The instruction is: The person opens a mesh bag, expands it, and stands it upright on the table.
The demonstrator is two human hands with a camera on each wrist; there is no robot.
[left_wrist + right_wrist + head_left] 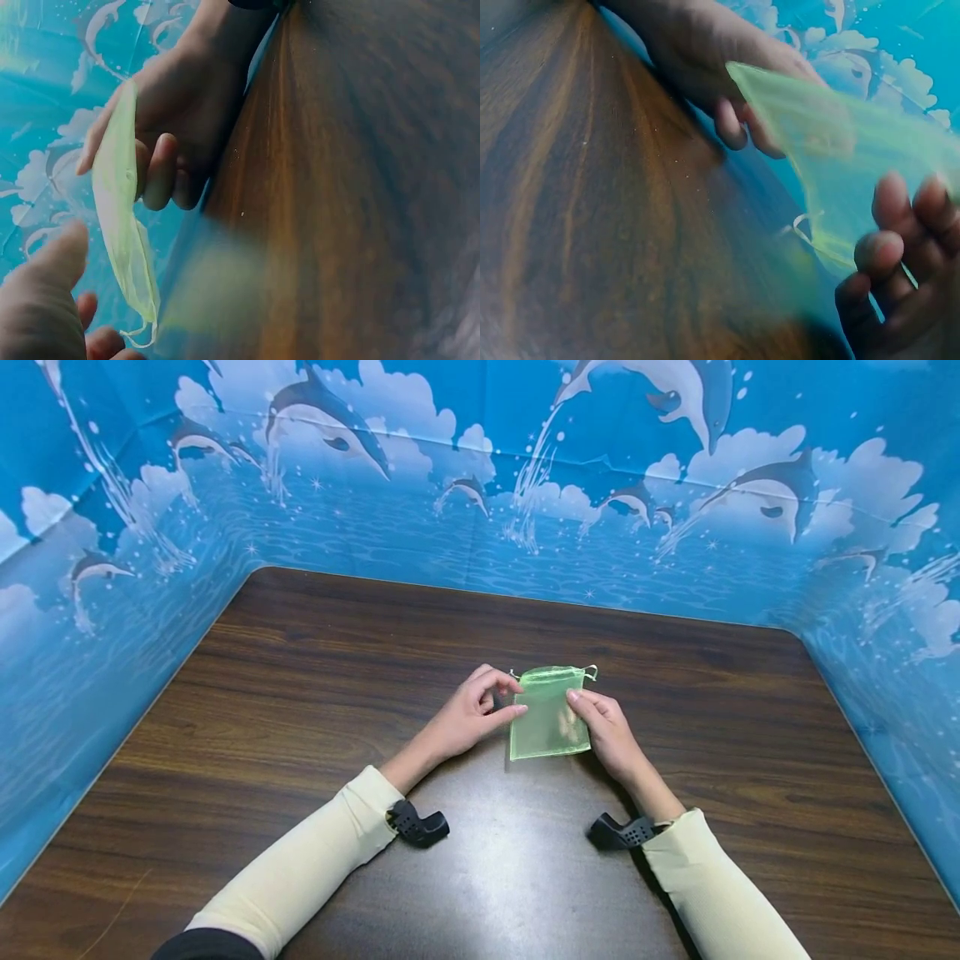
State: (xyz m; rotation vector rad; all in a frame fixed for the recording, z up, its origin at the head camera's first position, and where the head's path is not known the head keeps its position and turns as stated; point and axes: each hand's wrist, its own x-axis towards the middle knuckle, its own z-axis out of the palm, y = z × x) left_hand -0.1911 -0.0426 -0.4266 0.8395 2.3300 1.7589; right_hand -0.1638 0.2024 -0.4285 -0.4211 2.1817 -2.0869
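Note:
A small sheer green drawstring pouch is held up above the table, its cord loops at the top corners. The right hand pinches its right side, thumb in front and fingers behind. In the right wrist view, the right hand's fingers lie against the pouch. At the pouch's left edge is the left hand, thumb and index finger spread apart and gripping nothing. The left wrist view shows the left thumb apart from the pouch.
A dark wood-grain table lies under both hands. Blue cloth with dolphins hangs around its back and sides. Black wrist cameras are worn over pale sleeves.

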